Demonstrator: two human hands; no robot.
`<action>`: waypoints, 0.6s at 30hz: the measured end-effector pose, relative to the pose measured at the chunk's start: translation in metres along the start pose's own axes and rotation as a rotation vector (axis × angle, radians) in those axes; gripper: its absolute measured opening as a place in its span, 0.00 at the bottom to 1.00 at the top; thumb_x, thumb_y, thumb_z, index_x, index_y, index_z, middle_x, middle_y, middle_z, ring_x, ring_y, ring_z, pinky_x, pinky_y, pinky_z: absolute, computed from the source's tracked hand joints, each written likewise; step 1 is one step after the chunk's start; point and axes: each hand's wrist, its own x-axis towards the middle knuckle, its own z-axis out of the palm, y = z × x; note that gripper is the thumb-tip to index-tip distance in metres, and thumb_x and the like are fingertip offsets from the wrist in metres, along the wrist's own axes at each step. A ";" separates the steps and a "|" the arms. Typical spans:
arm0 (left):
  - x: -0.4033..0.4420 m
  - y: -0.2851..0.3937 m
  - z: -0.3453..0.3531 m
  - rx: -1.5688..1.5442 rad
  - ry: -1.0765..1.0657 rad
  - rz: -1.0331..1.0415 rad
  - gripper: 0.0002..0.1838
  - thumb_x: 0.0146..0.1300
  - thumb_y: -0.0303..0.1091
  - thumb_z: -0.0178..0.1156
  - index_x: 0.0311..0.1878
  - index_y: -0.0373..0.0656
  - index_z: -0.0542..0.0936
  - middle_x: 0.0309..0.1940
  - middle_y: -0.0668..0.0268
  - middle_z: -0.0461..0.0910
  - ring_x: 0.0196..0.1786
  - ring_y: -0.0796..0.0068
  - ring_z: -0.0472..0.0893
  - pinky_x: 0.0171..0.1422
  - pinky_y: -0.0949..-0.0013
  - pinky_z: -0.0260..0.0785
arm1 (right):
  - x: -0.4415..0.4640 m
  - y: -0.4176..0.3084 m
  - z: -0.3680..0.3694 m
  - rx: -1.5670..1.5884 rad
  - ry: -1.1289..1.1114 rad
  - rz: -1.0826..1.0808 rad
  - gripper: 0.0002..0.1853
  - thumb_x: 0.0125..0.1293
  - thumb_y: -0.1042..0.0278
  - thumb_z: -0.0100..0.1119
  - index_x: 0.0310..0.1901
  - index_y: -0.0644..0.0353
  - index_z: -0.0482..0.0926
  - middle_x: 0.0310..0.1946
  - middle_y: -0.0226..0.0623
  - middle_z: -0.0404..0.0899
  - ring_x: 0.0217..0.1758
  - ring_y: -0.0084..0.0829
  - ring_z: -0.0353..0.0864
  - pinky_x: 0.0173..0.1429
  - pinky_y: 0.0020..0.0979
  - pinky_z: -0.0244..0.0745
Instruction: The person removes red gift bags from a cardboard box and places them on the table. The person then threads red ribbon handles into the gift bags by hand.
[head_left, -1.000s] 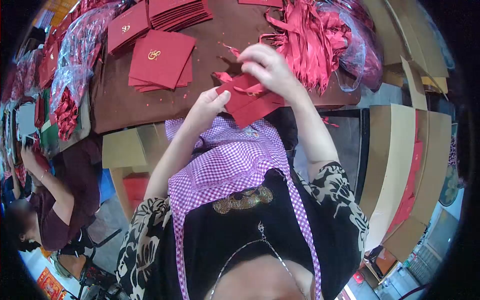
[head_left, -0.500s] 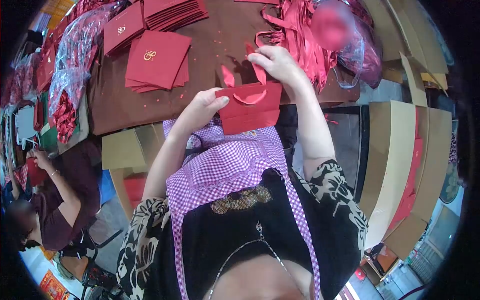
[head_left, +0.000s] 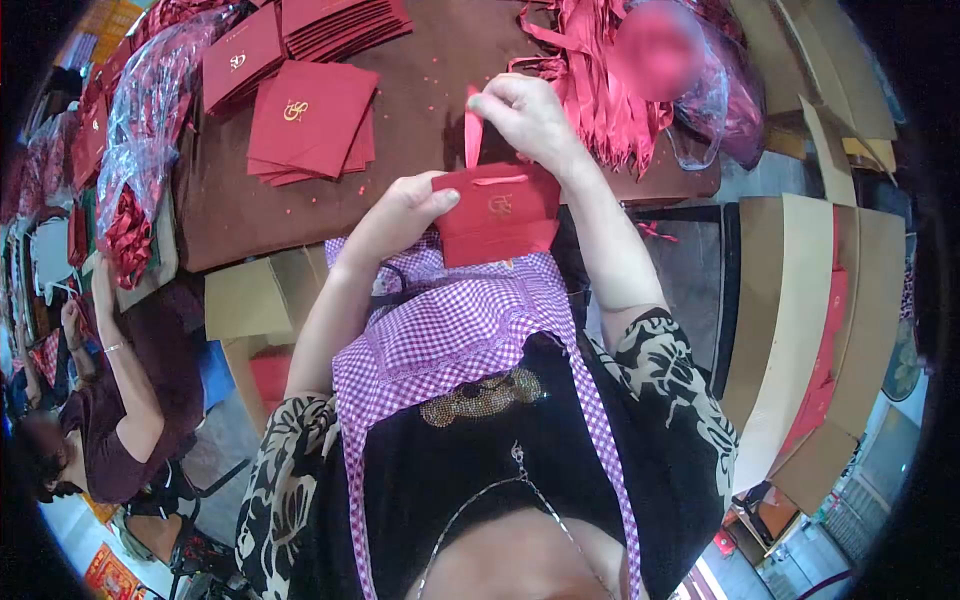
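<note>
A small red paper bag [head_left: 500, 225] with a gold logo hangs just off the table's near edge, above my checked apron. My left hand [head_left: 408, 212] pinches the bag's left top corner, thumb on the front. Above the bag, my right hand [head_left: 520, 112] is closed on a pink-red ribbon [head_left: 472, 135], which runs taut up from the bag's mouth. A short strip of the same ribbon lies flat along the bag's top edge. The inside of the bag is hidden from me.
Flat red bags [head_left: 310, 115] lie stacked on the brown table [head_left: 410, 115]. Loose ribbons [head_left: 590, 85] hang at the table's right. Cardboard boxes [head_left: 760, 330] with red items stand at right, another box [head_left: 245, 305] below the table. A co-worker [head_left: 120, 400] sits at left.
My right hand has moved up and left, drawing the ribbon upward. The ribbon loop on the bag's front has tightened, uncovering the logo. The co-worker's arm has reached up toward bundled ribbons.
</note>
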 end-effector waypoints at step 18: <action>-0.003 0.031 -0.007 -0.317 0.402 0.047 0.14 0.72 0.35 0.49 0.51 0.34 0.73 0.29 0.69 0.75 0.26 0.83 0.76 0.31 0.78 0.71 | -0.082 -0.034 0.020 -0.334 -0.208 -0.381 0.50 0.38 0.57 0.74 0.67 0.59 0.62 0.70 0.50 0.55 0.72 0.53 0.55 0.70 0.51 0.56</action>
